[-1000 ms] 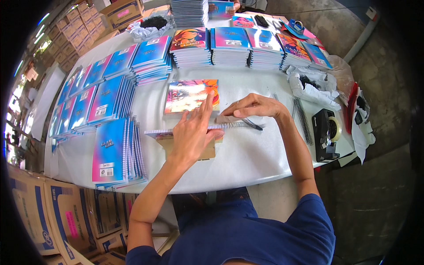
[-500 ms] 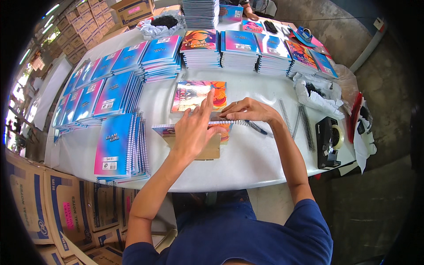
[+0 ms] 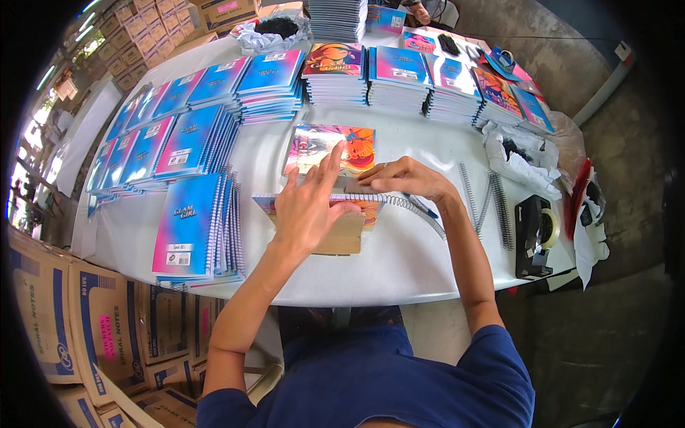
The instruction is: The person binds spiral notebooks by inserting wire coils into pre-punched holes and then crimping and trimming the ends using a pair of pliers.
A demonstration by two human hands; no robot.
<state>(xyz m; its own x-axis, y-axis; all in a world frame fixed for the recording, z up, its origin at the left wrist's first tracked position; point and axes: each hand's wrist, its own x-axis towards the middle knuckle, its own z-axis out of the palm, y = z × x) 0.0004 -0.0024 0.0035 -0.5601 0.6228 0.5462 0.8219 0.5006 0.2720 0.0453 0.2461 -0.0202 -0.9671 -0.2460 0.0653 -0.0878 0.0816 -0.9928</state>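
Note:
A notebook (image 3: pixel 265 205) stands on its edge in front of me, its punched side up. My left hand (image 3: pixel 308 207) grips it, the thumb on the near side and the fingers raised and spread over the top. Along its upper edge runs a wire spiral coil (image 3: pixel 403 205), whose loose end trails out to the right. My right hand (image 3: pixel 414 178) has its bent fingers at the coil where it meets the notebook; the fingertips are partly hidden. Below my left hand shows a piece of brown cardboard (image 3: pixel 339 239). Just behind lies a colourful notebook (image 3: pixel 300 146) with an illustrated cover.
Stacks of blue-pink notebooks (image 3: pixel 189 221) line the left and back of the white table (image 3: pixel 307 282). Loose coils (image 3: pixel 499 210), a black tape dispenser (image 3: pixel 534 235) and a white wrapping (image 3: pixel 524 160) lie right. Cardboard boxes (image 3: pixel 107 321) stand lower left. Another person's hand (image 3: pixel 419 13) shows at the far side.
The view has shifted slightly. My right hand's fingers have moved a little at the coil, and its loose end now hangs in a clearer curve. My left hand keeps its hold on the notebook.

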